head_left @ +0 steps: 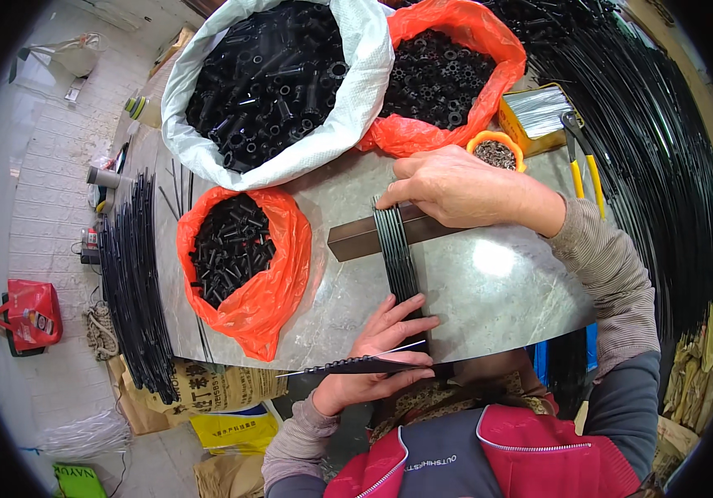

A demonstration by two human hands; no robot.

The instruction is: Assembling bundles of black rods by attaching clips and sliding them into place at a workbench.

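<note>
A flat row of thin black rods (398, 257) runs across a dark brown rectangular bar (356, 238) on the table, toward its front edge. My right hand (460, 189) is closed at the far end of the rods, its fingertips touching their tips; whether a small piece sits in the pinch is hidden. At the near end, my left hand (373, 353) holds the rods between fingers and thumb, the fingers spread along the side. A dark piece with a toothed edge and a thin silvery wire (352, 362) sticks out to the left from between its fingers and thumb.
Behind stand a white sack (174, 100) of black tubes and a red bag (510, 50) of small black parts. Another red bag (286, 257) is at left. Pliers (576, 145), a yellow box (530, 139) and an orange cup (520, 149) lie back right. Long black rods (655, 166) flank the table.
</note>
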